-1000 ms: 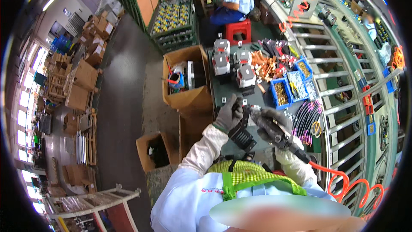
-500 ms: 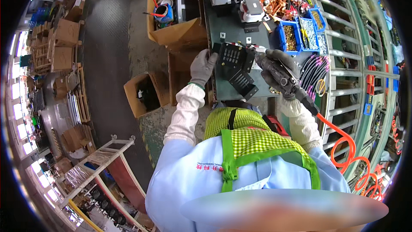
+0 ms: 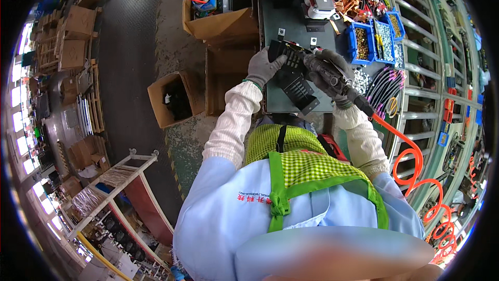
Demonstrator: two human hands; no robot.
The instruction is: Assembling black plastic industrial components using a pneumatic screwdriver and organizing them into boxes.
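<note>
My left hand (image 3: 264, 67), in a grey glove, grips the left edge of a black slotted metal bracket (image 3: 292, 61) at the workbench's near left side. In my right hand (image 3: 338, 60), also gloved, is a dark air screwdriver (image 3: 329, 74), held nearly level. Its front end points left at the bracket's upper right; whether the tip touches a screw cannot be made out. A second black slotted piece (image 3: 299, 92) lies just below the bracket, toward me; whether the two are joined is unclear. An orange-red coiled hose (image 3: 400, 134) trails from the tool to the lower right.
Farther back on the dark workbench (image 3: 283, 105) stand several grey-topped units (image 3: 318, 3). Blue bins of small fasteners (image 3: 360, 42), copper strips (image 3: 347, 0) and black cables (image 3: 385, 87) lie to the right, before a roller conveyor (image 3: 417, 73). Open cardboard boxes (image 3: 223, 26) stand left.
My left hand has shifted farther onto the bracket's edge. The bracket has tilted, its slotted face now seen more edge-on. The screwdriver has moved slightly left relative to the bench; the view has shifted too.
</note>
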